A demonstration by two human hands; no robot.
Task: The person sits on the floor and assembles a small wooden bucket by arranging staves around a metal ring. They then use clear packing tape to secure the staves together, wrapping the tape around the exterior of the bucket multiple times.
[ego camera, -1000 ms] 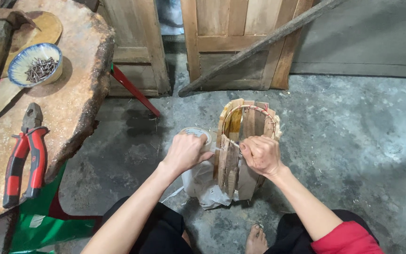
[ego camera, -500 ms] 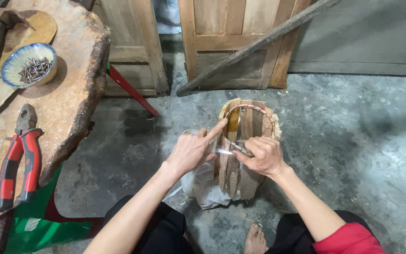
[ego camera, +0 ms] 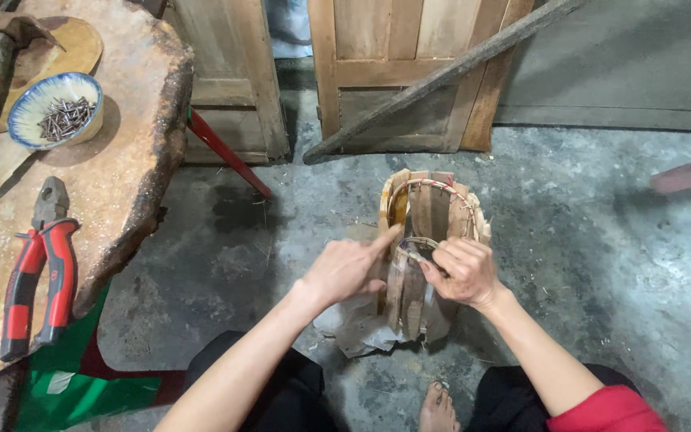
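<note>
On the concrete floor [ego camera: 585,240], bare all around, the left hand [ego camera: 345,270] touched the slat basket [ego camera: 429,232] open-fingered; the right hand [ego camera: 461,270] pinched its wire hoop [ego camera: 419,242], fingertips hidden.

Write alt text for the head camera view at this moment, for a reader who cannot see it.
A seated person's left hand and right hand both press on a small barrel of wooden slats bound with a hoop, standing on a concrete floor. To the left, a worn table holds red-handled pliers and a bowl of nails.
</note>
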